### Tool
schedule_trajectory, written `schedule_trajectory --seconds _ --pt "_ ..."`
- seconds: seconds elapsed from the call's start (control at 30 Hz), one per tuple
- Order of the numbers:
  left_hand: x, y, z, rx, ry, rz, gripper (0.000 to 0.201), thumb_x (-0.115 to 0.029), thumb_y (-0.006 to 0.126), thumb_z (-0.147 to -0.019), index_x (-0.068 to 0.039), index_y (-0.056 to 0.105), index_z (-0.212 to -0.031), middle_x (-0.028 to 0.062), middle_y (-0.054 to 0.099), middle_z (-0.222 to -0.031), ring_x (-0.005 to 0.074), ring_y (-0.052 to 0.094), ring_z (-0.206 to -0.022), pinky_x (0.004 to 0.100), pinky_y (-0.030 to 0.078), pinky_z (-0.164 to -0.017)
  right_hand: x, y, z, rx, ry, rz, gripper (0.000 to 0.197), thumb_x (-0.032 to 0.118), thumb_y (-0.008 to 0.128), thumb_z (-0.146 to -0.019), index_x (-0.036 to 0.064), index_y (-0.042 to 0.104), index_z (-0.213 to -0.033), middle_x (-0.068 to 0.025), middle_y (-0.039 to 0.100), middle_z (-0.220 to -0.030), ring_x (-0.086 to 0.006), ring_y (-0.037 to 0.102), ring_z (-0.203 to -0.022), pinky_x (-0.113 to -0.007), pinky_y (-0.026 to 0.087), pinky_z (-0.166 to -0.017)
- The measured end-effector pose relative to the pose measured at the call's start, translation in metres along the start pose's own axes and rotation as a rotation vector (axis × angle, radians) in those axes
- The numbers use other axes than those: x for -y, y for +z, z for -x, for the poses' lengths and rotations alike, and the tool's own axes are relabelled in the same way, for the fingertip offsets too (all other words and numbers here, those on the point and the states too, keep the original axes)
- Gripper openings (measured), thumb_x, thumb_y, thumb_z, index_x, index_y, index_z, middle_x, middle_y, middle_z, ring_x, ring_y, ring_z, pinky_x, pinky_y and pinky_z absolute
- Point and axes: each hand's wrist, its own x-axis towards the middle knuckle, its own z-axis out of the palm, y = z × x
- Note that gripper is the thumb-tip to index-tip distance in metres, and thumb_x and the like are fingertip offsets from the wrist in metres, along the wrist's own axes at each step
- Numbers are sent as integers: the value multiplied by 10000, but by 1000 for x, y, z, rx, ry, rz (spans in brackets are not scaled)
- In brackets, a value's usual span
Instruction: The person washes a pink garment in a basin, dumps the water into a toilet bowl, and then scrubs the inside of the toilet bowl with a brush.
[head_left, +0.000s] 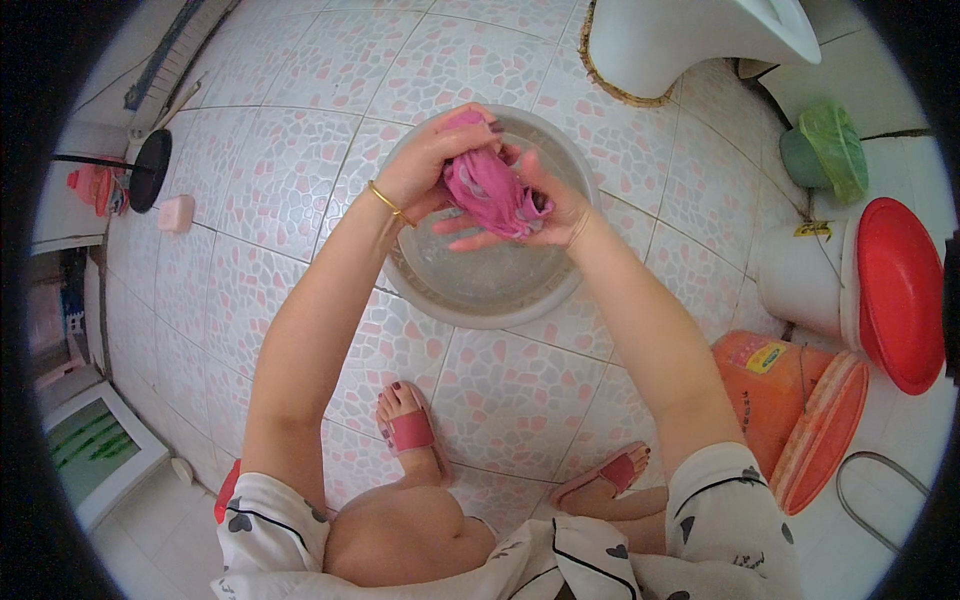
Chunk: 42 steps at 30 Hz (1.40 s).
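Note:
A bunched, wet-looking pink cloth [487, 190] is held up between my two hands above a round grey basin [490, 317]. My left hand [432, 160] wraps round the cloth's upper left part, with a gold bangle [388, 203] on that wrist. On the cloth's lower right end is my right hand [556, 205], palm turned up beneath it and some fingers spread out. A dark-edged fold of the cloth rests in that palm. Water with a cloudy look lies in the basin [588, 160] below.
The basin stands on a tiled floor [290, 150]. To the right are an orange bucket [760, 390], a white bucket [805, 275], a red basin [900, 295] and a green bin [808, 155]. A white toilet base [650, 50] is ahead. Leftward sits a pink soap-like block [176, 213].

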Motion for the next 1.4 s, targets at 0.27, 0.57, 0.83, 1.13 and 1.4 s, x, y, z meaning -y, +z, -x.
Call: schedule_trajectory --seconds 0.27,0.57,0.83,1.13,1.4 --pt "-20 24 -12 -75 106 -423 309 -190 512 -867 -30 498 -1131 19 510 -743 97 538 -734 233 473 -676 14 40 -16 -479 331 786 226 192 632 -759 31 509 -860 -22 490 -595 -62 358 -394 -218 269 -344" --pt "37 -10 -40 -447 78 -435 232 -172 506 -857 -19 578 -1017 -16 476 -624 76 450 -553 223 408 -519 -21 -6 -27 -1072 86 1538 248 222 678 -684 48 531 -782 -104 557 -578 -208 558 -485 -326 427 -452" --pt "84 -35 -48 -1041 24 -399 250 -245 541 -837 -31 575 -961 31 536 -690 125 483 -585 267 417 -552 -58 -37 -27 -1312 102 2106 282 178 611 -714 31 548 -946 -208 615 -775 -340 619 -756 -433 486 -654" --pt "21 -29 -16 -234 -245 66 704 -597 396 -799 -48 408 -1239 152 522 -1120 214 498 -1023 352 358 -926 -28 32 -8 -531 -67 114 195 254 503 -835 70 497 -897 -33 458 -643 -72 339 -400 -175 264 -289" --pt "23 23 -19 418 105 683 799 -555 390 -828 -55 102 -1380 -37 518 -738 61 509 -670 295 375 -922 -55 73 -28 -53 -353 -722 360 290 529 -810 28 486 -1052 -123 528 -945 -135 502 -667 -149 304 -299"
